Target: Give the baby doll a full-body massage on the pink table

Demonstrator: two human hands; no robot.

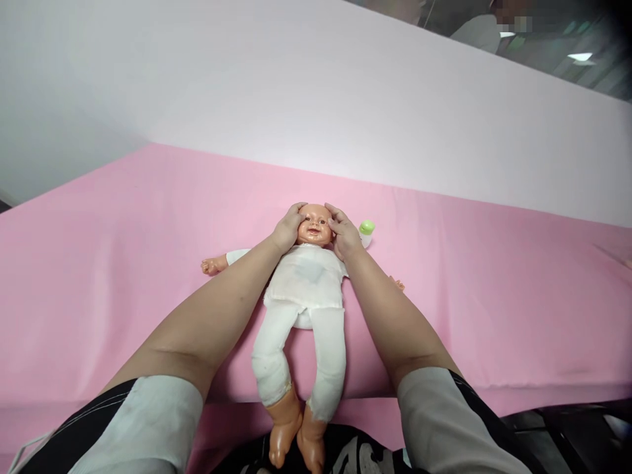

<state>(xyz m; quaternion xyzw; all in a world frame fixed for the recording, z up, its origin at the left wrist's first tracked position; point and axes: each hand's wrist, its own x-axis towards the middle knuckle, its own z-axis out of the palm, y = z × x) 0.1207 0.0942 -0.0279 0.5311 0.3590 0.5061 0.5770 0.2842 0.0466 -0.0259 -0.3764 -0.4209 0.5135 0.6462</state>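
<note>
A baby doll (311, 276) with a cloth body lies on its back, face up, its feet toward me and hanging past the table's front edge. My left hand (289, 227) cups the left side of the doll's head, fingers curved round toward its top. On the other side, my right hand (344, 232) holds the head too, its thumb against the cheek by the eye. The doll's arms stretch out sideways and pass partly behind my forearms. Just right of my right hand is a small bottle (366, 232) with a green cap, its lower part partly hidden.
The table has a pink cover (162, 230) with soft folds. A white wall panel (306, 92) rises behind it. Beyond the panel, at the upper right, part of a person (478, 33) shows. Black items (567, 428) sit below the table edge at the lower right.
</note>
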